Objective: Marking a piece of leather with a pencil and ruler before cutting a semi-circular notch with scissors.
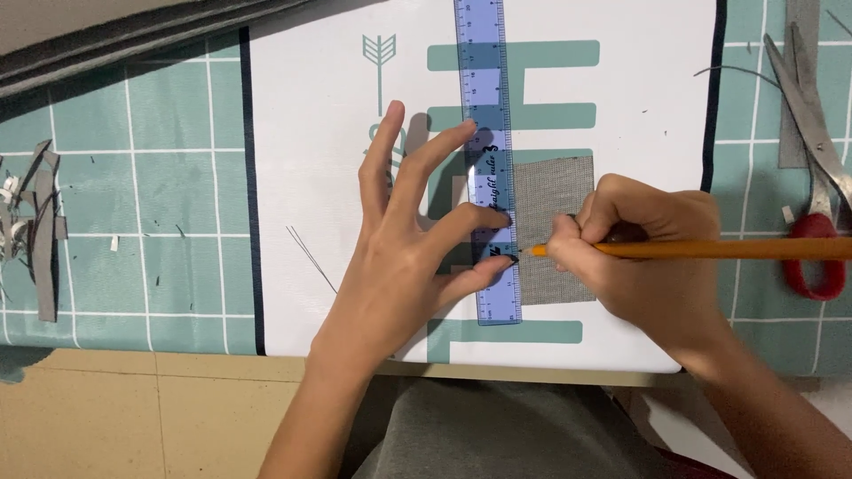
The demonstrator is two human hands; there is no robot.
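The left hand (404, 239), fingers spread, pins the ruler (490, 160) along the grey mesh (552, 217) on the surface so the right hand (639, 244), closed around a pencil (710, 249), can trace its edge.

Left hand (404, 244): palm down, fingers spread, fingertips pressing flat. Right hand (643, 253): curled shut in a writing grip (knuckles up), forearm running off lower right.

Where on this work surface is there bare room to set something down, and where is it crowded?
Free: the white sheet between its dark left edge and the left hand, and its top right beside the blue ruler. Crowded: around the grey mesh square under the right hand with the pencil, by the scissors, and the grey scraps.
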